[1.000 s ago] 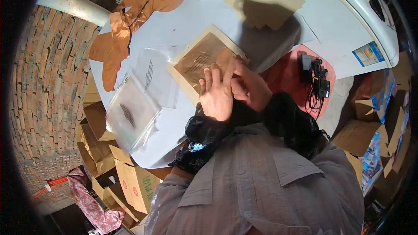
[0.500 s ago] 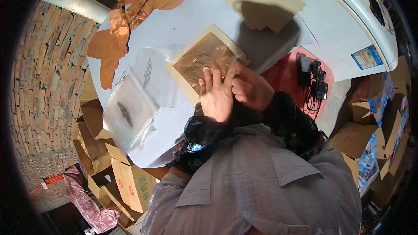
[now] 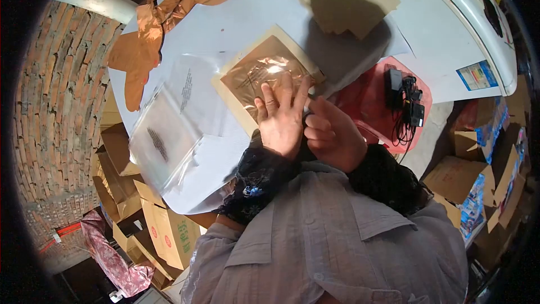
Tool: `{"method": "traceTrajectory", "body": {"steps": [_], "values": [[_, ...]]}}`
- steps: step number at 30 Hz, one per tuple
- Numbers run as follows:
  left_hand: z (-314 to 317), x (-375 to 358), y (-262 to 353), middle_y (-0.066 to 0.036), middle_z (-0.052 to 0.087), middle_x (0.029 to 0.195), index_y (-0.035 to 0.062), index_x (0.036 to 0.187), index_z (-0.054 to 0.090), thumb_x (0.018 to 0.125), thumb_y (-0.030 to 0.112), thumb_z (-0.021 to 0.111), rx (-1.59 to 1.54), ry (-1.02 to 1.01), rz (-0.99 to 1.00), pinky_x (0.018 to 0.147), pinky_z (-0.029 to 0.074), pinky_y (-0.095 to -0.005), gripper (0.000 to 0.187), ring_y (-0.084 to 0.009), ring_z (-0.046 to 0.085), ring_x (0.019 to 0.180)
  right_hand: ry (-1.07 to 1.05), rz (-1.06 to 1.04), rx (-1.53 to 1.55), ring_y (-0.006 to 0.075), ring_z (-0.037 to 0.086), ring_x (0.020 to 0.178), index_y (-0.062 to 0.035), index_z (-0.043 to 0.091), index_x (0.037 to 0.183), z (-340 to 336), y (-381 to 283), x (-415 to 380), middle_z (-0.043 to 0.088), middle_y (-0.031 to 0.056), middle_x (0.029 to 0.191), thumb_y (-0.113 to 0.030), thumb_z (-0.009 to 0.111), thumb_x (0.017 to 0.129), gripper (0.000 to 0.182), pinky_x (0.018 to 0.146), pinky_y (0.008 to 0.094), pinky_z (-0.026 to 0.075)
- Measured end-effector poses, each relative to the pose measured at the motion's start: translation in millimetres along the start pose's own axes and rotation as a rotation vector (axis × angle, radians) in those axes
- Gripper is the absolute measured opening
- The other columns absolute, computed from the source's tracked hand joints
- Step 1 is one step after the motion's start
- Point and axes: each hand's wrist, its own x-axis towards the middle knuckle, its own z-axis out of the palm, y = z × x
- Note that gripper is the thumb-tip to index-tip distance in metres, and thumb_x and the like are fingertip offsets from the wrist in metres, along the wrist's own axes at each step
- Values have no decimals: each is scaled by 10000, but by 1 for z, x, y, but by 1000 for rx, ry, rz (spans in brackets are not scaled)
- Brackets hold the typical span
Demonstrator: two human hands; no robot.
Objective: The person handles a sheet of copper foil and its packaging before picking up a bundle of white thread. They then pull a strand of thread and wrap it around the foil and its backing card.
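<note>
My left hand (image 3: 281,121) lies spread with its fingers on a clear plastic bag over a copper-coloured sheet (image 3: 256,79). That sheet rests on a cream card (image 3: 232,94) on the white table. Close to the card's right corner, my right hand (image 3: 336,135) is curled, thumb and fingers together; a small pale thing shows at the fingertips, too small to name. A stack of clear plastic bags (image 3: 163,141) with dark print lies left of the card.
Copper foil pieces (image 3: 135,59) lie at the table's back left, cream cards (image 3: 343,0) at the back. A red stool (image 3: 371,98) holds black adapters and cables (image 3: 413,107). Cardboard boxes (image 3: 169,231) stand lower left, others (image 3: 458,177) at right.
My right hand has drawn back from the card toward the lower right, away from my left hand's fingers. My left hand stays flat on the sheet.
</note>
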Motion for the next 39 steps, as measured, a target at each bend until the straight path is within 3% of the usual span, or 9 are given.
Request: {"method": "traceTrajectory", "body": {"steps": [3, 6, 9, 12, 18, 21, 24, 33, 39], "values": [[10, 0, 0, -116, 399, 1473, 269, 1452, 366, 850, 168, 525, 29, 93, 7, 926, 486, -584, 630, -516, 492, 1205, 226, -66, -473, 70, 369, 499, -121, 597, 1105, 12, 1, -18, 432, -25, 611, -344, 413, 1023, 301, 450, 228, 306], [7, 1, 1, -116, 428, 1452, 252, 1422, 402, 851, 155, 526, 54, 102, 6, 912, 498, -578, 592, -514, 520, 1175, 542, -347, -1276, 145, 535, 575, -107, 577, 1206, 10, -5, -22, 573, 40, 723, -257, 516, 977, 280, 530, 240, 405], [6, 2, 1, -87, 443, 1456, 198, 1444, 371, 928, 207, 510, 105, 70, -8, 942, 485, -546, 535, -460, 529, 1196, 515, -920, -1864, 244, 622, 756, -100, 589, 1159, -6, -19, -14, 640, 91, 896, -174, 619, 888, 283, 650, 310, 483], [4, 1, -1, -139, 485, 1407, 116, 1454, 326, 955, 214, 491, 58, 76, 4, 967, 465, -540, 535, -467, 514, 1210, 332, -1313, -2411, 298, 603, 918, -98, 594, 1107, 8, -42, -2, 626, 103, 1006, -118, 651, 799, 314, 800, 372, 485], [9, 1, 0, -98, 458, 1436, 58, 1412, 379, 871, 107, 524, -59, 191, -43, 931, 499, -525, 562, -444, 562, 1167, -86, -1174, -2773, 269, 580, 989, -104, 595, 1016, 13, -66, 29, 606, 56, 1022, -149, 606, 770, 250, 896, 402, 453], [9, 1, 0, -106, 470, 1423, 36, 1406, 382, 866, 99, 532, -58, 195, -55, 941, 491, -526, 564, -443, 556, 1175, -220, -1075, -2909, 190, 581, 972, -123, 634, 961, 11, -78, 30, 618, -6, 1006, -135, 677, 746, 220, 865, 341, 468], [8, 2, 1, -274, 618, 1150, 52, 1430, 340, 901, 99, 521, -80, 205, -70, 954, 480, -527, 561, -445, 543, 1185, -414, -1077, -2907, 215, 578, 986, -112, 592, 948, 8, -86, 32, 593, 31, 988, -196, 597, 760, 206, 876, 358, 481], [2, 5, 4, -40, 500, 1414, 103, 1223, 565, 858, 128, 559, -6, 164, -79, 932, 505, -508, 366, -405, 558, 1190, -512, -1114, -2916, 165, 595, 865, -140, 643, 902, 6, -91, 35, 603, -11, 963, -139, 663, 733, 170, 767, 328, 509], [1, 6, 4, -48, 483, 1432, 158, 1093, 607, 828, 159, 573, 7, 122, -81, 918, 516, -516, 267, -389, 562, 1195, -555, -1041, -2939, 211, 576, 915, -124, 591, 922, 0, -93, 36, 554, 25, 954, -240, 633, 684, 268, 805, 354, 502]]}}
